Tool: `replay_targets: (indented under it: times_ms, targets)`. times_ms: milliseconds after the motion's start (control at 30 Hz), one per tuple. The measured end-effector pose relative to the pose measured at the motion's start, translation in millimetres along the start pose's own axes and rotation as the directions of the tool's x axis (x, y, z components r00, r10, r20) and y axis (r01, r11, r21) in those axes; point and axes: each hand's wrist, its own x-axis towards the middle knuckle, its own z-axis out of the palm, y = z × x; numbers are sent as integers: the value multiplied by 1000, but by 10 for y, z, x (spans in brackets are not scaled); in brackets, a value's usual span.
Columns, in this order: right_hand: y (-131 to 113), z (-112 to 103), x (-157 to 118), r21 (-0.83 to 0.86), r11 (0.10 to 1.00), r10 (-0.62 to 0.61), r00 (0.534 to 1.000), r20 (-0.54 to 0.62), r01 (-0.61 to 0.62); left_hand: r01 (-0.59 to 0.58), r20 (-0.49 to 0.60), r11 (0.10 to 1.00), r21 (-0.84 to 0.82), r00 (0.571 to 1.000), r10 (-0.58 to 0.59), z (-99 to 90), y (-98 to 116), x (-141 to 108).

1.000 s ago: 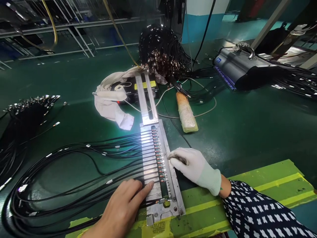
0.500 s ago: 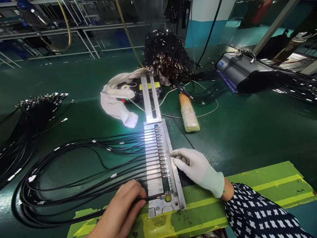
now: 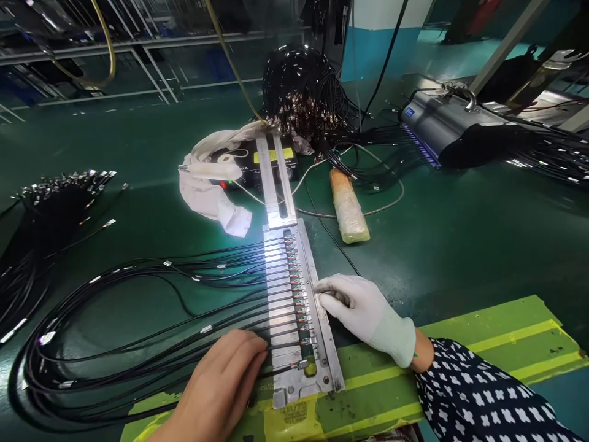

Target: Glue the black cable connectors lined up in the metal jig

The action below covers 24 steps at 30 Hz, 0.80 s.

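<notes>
Some cables (image 3: 184, 358) partly behind left hand (image 3: 221, 374).

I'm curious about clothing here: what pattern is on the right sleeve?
White flower-like shapes on dark sleeve; head view.

Glares bluish-white across the left side of the metal fixture (image 3: 280, 319), washing out detail. Falls dim in the far background, with softness and blur at far left. Reflects faintly off the green surface (image 3: 442, 245). Stretches toward the edges.

There are two hands (image 3: 225, 371) (image 3: 365, 310), one fixture (image 3: 286, 358), one wrapped block (image 3: 350, 212).
</notes>
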Motion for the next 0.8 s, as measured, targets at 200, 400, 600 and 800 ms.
replay_targets:
  times_ms: [200,400,600,800]
  targets:
    - [-21,-4,0,2,1000,-9,1000,5,9,-55,-47,992,116,997,61,70,-28,-7]
    - [-19,-8,-3,-12,1000,-10,1000,0,10,-81,57,997,12,995,80,35,-78,-18]
    - [-6,-7,13,-17,1000,-23,1000,0,23,-157,137,987,33,979,151,-1,-154,-2]
    - [15,10,14,-24,999,-25,1000,-10,24,-176,40,976,132,984,172,80,-146,-77]
